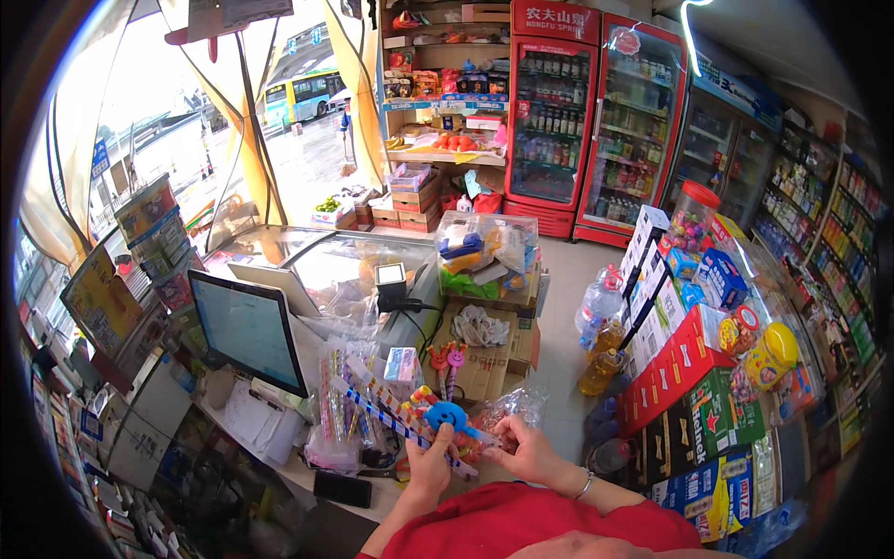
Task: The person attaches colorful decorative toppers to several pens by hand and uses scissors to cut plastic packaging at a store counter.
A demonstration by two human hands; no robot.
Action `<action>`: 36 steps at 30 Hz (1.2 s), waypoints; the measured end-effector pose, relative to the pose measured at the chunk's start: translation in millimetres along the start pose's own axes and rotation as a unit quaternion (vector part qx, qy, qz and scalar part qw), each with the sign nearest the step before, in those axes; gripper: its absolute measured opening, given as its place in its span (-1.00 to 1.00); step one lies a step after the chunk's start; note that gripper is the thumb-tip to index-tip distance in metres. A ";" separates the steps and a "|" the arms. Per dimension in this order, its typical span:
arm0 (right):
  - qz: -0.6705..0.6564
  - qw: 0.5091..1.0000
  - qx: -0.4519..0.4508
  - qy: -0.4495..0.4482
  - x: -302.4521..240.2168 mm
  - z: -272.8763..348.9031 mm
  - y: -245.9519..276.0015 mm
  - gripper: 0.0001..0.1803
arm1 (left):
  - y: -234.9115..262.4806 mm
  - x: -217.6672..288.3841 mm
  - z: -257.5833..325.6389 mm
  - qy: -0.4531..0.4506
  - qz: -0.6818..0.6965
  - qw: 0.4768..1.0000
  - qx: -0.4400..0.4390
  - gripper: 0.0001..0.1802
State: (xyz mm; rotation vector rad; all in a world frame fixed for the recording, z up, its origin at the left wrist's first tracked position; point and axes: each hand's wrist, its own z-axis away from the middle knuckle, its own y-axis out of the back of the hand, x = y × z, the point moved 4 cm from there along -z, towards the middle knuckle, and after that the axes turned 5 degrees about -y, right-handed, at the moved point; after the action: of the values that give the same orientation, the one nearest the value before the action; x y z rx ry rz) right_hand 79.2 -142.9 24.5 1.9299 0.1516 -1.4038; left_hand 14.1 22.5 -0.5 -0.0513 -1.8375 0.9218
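My left hand (430, 462) is closed round several long blue-and-white striped sticks (380, 416), which slant up to the left over the counter. A round blue smiley-face topper (450, 416) stands out just above its thumb. Close beside it on the right, my right hand (531, 455) pinches near the end of a thin bluish piece; fingers partly hide what it grips. Behind the hands, a pink smiley-topped stick (455, 357) stands next to an orange-red one (438, 358). Crumpled clear plastic wrap (518, 406) lies beyond my right hand.
A black phone (343, 489) lies left of my hands, near bagged sticks (337, 401) and a monitor (247, 328). Ahead are a scanner (400, 300), a cardboard box (482, 349) and a clear bin (487, 247). Stacked cartons (670, 368) line the right.
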 end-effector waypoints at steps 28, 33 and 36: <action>-0.157 0.978 -0.118 -0.067 2.1 -6.4 -10.1 -0.85 | 1.8 -8.2 9.8 0.008 -0.003 1.000 -0.029 -0.82; -0.048 0.998 -0.030 0.008 -18.0 -5.7 -5.6 -0.83 | -2.3 -3.3 13.6 0.017 0.000 1.000 -0.001 -0.86; -0.065 0.997 -0.036 0.014 -13.8 -5.3 -9.8 -0.82 | -7.6 4.0 16.2 0.024 0.004 1.000 -0.010 -0.82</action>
State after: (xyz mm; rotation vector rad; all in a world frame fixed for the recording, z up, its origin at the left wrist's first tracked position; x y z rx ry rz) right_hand 73.1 -128.3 32.4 1.9097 0.3424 -1.4342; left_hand 2.0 9.7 4.4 -0.0916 -1.8035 0.8999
